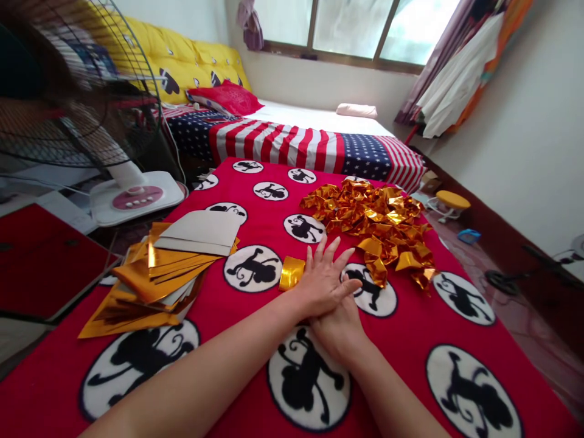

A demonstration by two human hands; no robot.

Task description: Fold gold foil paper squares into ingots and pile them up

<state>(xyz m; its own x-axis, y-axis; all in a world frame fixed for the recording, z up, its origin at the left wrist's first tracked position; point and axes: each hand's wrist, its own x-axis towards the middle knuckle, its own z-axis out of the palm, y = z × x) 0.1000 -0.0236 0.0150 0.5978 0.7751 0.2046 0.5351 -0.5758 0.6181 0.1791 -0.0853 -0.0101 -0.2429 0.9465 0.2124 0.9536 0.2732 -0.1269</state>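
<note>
Our left hand (326, 274) is lying palm-down right across our right hand (338, 328), fingers spread and not gripping anything. Can't really tell what the right one's doing, since its fingers are mostly hidden underneath. We've got a small gold foil piece (292, 273) just left of them, too close to say if it's touching. Up and right there's a messy heap of crinkled gold foil (365, 210); over left sits a stack of foil sheets (150, 277) topped with grey cards (201, 231). All that's on our red, monkey-print-covered desk (260, 222), fan (123, 173) to the left, flag-print bed (283, 146) behind.
</note>
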